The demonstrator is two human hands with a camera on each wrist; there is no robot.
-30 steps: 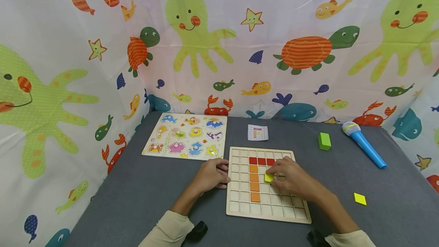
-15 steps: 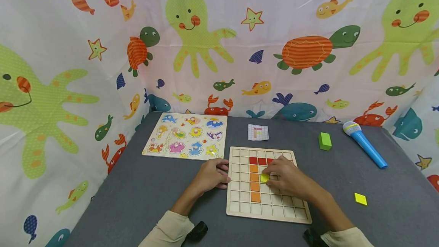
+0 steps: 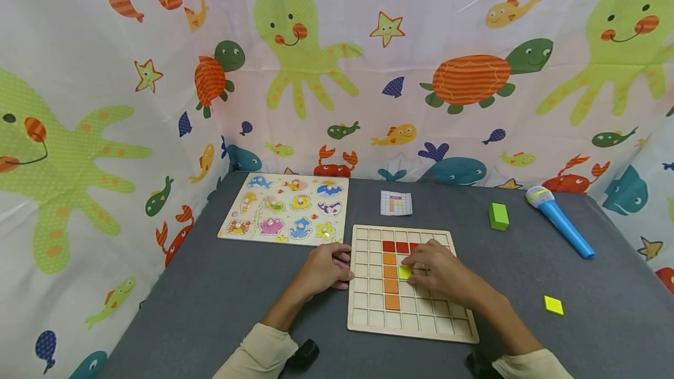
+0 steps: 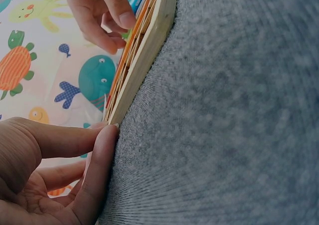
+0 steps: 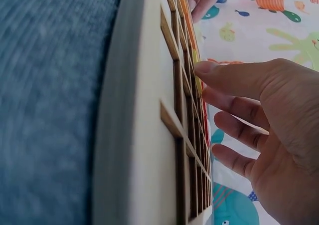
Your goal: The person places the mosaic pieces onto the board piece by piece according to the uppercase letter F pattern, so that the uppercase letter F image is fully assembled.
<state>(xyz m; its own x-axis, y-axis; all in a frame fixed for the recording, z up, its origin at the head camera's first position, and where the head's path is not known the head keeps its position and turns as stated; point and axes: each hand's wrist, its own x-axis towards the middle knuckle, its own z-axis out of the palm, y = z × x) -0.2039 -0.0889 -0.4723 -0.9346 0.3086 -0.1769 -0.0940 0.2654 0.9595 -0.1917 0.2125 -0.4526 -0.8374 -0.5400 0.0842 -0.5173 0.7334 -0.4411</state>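
Observation:
A wooden grid board (image 3: 421,337) lies flat on the dark grey table. My left hand (image 3: 326,268) pinches its left edge between thumb and forefinger (image 4: 94,175), as the left wrist view shows. Over the middle of the grid, my right hand (image 3: 442,271) holds a yellow square tile (image 3: 404,272) by thumb and fingertips. That tile sits at a cell just right of a column of orange tiles (image 3: 391,286). Red tiles (image 3: 402,247) form a row above the column, their right end partly hidden by the right hand.
A sea-animal peg puzzle (image 3: 286,197) lies at back left. Behind the board is a small printed grid card (image 3: 396,203). To the right are a green block (image 3: 498,216), a blue toy microphone (image 3: 563,227) and another yellow tile (image 3: 553,305). A printed curtain (image 3: 326,145) surrounds the table.
My right hand has moved slightly left with the yellow tile, bringing it up beside the orange column. The left hand has stayed at the board's edge.

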